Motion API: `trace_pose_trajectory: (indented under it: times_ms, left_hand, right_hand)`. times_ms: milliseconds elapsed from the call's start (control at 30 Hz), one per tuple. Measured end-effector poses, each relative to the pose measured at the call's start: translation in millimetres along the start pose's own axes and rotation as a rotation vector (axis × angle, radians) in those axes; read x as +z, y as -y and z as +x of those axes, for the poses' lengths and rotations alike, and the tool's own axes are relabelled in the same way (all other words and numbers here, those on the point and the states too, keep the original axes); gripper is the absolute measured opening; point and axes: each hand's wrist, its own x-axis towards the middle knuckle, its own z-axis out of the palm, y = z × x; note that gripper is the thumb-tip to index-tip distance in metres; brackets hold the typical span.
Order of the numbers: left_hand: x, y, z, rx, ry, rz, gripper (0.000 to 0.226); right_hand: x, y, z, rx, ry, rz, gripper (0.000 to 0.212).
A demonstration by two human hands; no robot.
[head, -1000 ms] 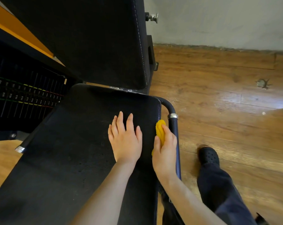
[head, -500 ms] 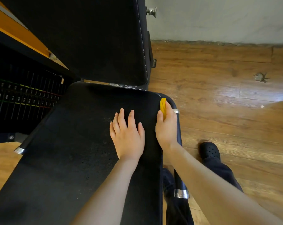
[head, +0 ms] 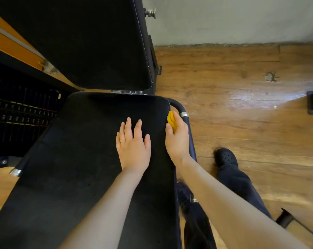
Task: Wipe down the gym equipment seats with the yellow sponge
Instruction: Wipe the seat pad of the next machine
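Black seat [head: 83,177], 2 hands [head: 134,146], 1 sponge [head: 171,119]

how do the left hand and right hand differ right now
The left hand lies flat on top of the black seat pad, fingers straight and spread; the right hand sits at the pad's right edge, fingers curled. The left hand holds nothing; the right hand grips the yellow sponge against that edge, beside the frame tube. Both are bare and touch the same seat.
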Motion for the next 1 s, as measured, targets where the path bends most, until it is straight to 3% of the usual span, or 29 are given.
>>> trace_pose_trajectory:
  times_ms: [233, 400, 600, 1000]
  left_hand:
    - [-1.2, 14.4, -45.4, 0.112, 0.001, 0.066, 0.051]
    - [1.6, 13.3, -76.4, 0.095, -0.015, 0.069, 0.051]
    - [3.2, 11.3, -85.4, 0.092, -0.046, 0.087, 0.051]
    - [1.7, 8.0, -87.3, 0.062, -0.042, 0.105, 0.050]
  right_hand:
    - [-9.4, -20.8, -55.4, -0.102, 0.011, -0.103, 0.053]
    - [-7.4, -43.4, -96.6, -0.098, -0.056, -0.167, 0.052]
    - [-0.8, -42.2, -97.0, -0.157, -0.178, -0.224, 0.045]
    - [-7.4, -47.6, -93.7, -0.253, -0.115, -0.271, 0.047]
